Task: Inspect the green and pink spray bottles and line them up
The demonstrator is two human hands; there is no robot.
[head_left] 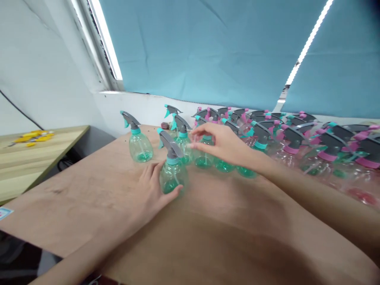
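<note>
My left hand (pixel 154 188) is wrapped round the clear body of a green spray bottle (pixel 173 180), thumb in front and fingers behind. This bottle stands on the wooden table with a grey and teal trigger head and a thin tube inside. Above and to the right, my right hand (pixel 219 142) hovers beside the bottle's head, thumb and forefinger curved and apart, with nothing seen between them. Just behind its fingertips is another green spray bottle (pixel 183 138), partly hidden. A further green spray bottle (pixel 140 146) stands alone to the left.
Many spray bottles with pink collars (pixel 292 148) and teal collars crowd the table's right side along the wall. The brown wooden table (pixel 97 178) has its edge at lower left. On a separate wooden surface (pixel 68 140) at left lie yellow pieces (pixel 34 136). A blue sheet (pixel 208 51) covers the window.
</note>
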